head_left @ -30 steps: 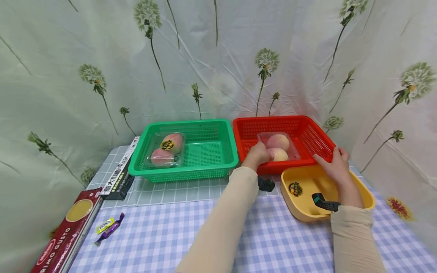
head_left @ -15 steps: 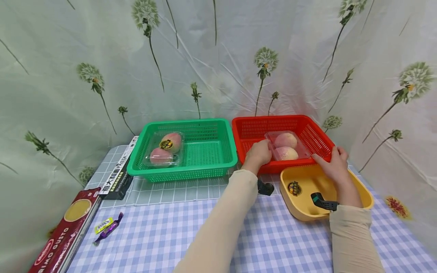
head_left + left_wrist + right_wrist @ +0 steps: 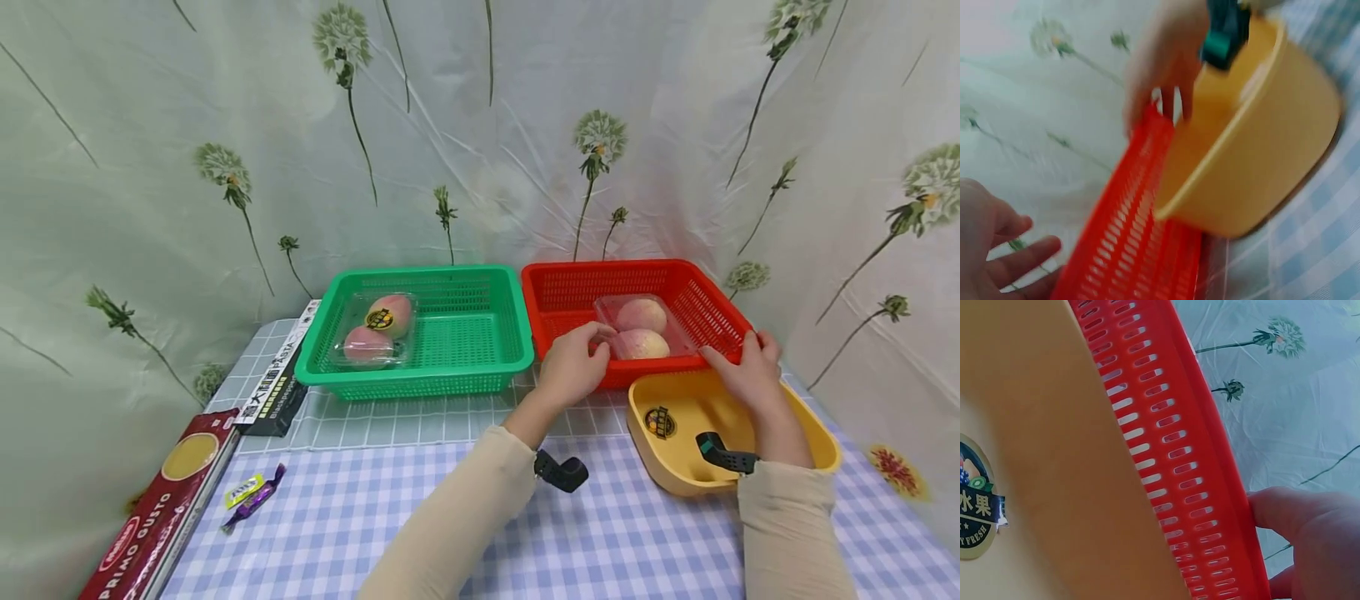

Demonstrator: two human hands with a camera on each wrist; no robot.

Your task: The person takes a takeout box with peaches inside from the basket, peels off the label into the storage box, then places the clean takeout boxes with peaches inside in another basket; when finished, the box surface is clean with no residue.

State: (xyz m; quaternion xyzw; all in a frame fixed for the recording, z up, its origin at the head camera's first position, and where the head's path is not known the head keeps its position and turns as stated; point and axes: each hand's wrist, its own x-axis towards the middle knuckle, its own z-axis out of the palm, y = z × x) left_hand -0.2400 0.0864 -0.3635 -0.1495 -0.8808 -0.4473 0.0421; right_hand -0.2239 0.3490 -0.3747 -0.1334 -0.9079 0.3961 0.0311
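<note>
**Peach pack at the red basket: what could slip**

Peach pack (image 3: 640, 329), a clear clamshell with two peaches, lies inside the red basket (image 3: 570, 292), toward its near right part, close to the front wall. Far to the left, a pasta box (image 3: 161, 508) and a candy wrapper (image 3: 251, 497) lie on the checked tablecloth (image 3: 420, 508), and a green basket (image 3: 450, 333) holds a second clamshell (image 3: 372, 329).

Left hand (image 3: 573, 367) hovers at the red basket's near rim, fingers loosely spread and relaxed, gripping nothing; the fingertips are just beside the pack's left edge, though touch cannot be told for sure. A careless brush from there could tip the light clamshell or pop its lid.

Right hand (image 3: 750, 371) rests on the basket's near right corner, thumb and fingers curled over the rim, as the right wrist view (image 3: 1310, 531) shows. The yellow tub (image 3: 675, 454) sits touching the basket's front wall. Pulling or lifting by that one corner could tilt the basket, slide the pack, or shove the tub toward the table's near edge.
</note>
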